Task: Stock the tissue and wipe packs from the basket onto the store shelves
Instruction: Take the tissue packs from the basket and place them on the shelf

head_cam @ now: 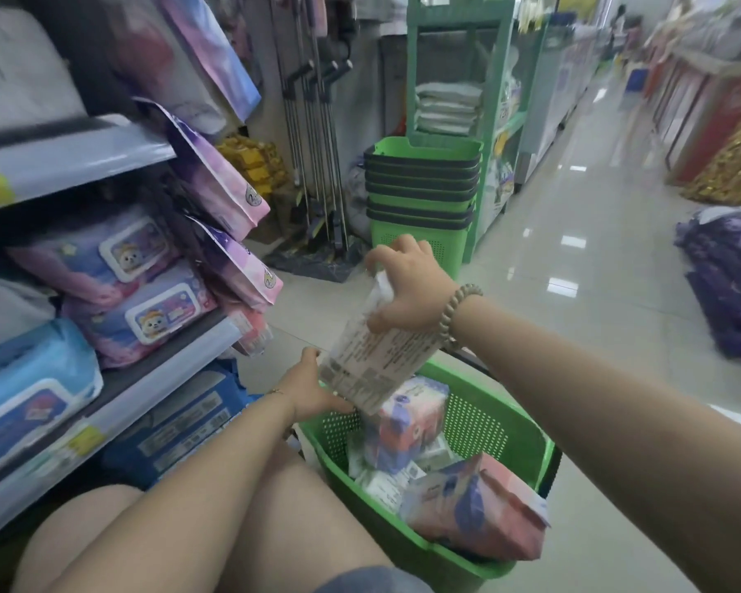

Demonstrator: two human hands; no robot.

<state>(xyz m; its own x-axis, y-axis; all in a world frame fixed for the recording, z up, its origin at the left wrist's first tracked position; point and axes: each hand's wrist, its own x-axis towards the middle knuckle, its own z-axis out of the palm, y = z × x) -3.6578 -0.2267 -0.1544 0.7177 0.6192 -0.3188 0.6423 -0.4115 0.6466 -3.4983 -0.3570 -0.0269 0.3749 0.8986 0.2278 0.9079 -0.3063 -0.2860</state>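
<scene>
While beside shelves (pixel 116 389), basket (pixel 527 425) of packs (pixel 407 417).

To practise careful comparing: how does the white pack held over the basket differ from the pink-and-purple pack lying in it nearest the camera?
The white pack is held by the right hand above and the left hand below; the pink-and-purple pack lies untouched in the basket. White pack: pale with printed text; pink-and-purple pack: coloured. Both are plastic-wrapped.

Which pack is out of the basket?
The white printed pack, gripped by the right hand above the green basket; the pink-purple packs lie inside.
</scene>
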